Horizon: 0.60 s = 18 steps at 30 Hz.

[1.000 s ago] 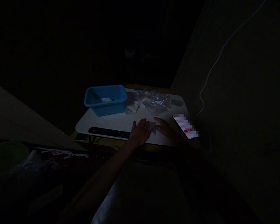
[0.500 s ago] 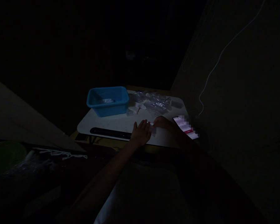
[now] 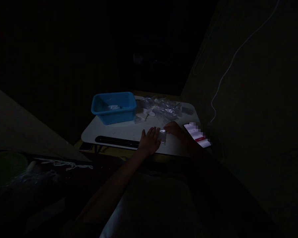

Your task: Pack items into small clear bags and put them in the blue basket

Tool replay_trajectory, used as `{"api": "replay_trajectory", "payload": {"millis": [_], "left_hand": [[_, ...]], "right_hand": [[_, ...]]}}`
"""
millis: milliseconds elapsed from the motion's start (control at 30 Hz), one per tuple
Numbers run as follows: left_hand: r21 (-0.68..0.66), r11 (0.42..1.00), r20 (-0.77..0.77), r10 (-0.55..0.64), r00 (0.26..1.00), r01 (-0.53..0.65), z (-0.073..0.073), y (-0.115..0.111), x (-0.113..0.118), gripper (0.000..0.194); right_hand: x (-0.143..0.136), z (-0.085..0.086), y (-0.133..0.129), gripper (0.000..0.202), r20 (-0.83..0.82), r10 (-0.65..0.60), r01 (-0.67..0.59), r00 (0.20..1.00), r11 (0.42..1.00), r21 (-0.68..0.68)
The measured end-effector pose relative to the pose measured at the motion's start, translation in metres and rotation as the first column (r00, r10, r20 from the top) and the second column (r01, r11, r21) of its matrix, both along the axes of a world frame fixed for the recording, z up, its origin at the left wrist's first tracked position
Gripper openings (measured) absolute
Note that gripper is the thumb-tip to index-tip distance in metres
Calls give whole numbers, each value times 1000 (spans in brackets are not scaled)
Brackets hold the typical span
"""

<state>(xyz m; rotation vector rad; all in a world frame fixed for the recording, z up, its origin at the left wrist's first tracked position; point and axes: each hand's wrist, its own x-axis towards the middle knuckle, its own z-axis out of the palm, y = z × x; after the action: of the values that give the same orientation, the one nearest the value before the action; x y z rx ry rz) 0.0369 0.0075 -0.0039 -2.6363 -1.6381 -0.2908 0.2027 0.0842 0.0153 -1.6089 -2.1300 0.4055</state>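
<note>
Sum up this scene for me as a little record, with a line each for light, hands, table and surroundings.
Light: very dim; a phone screen glows
Left hand: flat, fingers spread beside a small clear packet
Right hand: fingers at the packet's upper right corner; grip unclear
Table: white, black strip along near edge
Far side: blue basin, whitish item inside; crumpled clear plastic to its right
Wall: white cable

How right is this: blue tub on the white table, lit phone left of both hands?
One slip: the head view shows the lit phone right of the left hand and right hand. The blue tub does stand on the white table.
</note>
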Motion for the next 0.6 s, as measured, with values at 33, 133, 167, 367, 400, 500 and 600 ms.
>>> {"api": "replay_trajectory", "payload": {"millis": [33,133,167,367,400,500,600], "left_hand": [[0,1000,4,1,1000,-1,0,0,0,55],[-7,1000,19,4,1000,-4,1,0,0,56],[-10,1000,22,5,1000,-5,1,0,0,56],[-6,1000,23,1,1000,-1,4,-3,-1,58],[-6,1000,25,-1,1000,1,4,-3,-1,58],[-22,1000,23,0,1000,0,5,-3,-1,59],[-33,999,13,5,1000,-4,5,-2,0,58]], "right_hand": [[0,1,-1,19,3,2,-2,1000,1000,-24],[-1,5,-5,19,-18,17,-19,1000,994,-103],[-2,6,-6,16,-39,18,-23,999,992,-120],[-4,3,-6,13,-90,-43,32,995,992,-126],[-4,2,-6,14,-94,-46,35,995,993,-112],[-1,-1,-6,15,-98,-28,22,995,997,-70],[0,-1,-7,19,-84,-49,44,995,997,-60]]}}
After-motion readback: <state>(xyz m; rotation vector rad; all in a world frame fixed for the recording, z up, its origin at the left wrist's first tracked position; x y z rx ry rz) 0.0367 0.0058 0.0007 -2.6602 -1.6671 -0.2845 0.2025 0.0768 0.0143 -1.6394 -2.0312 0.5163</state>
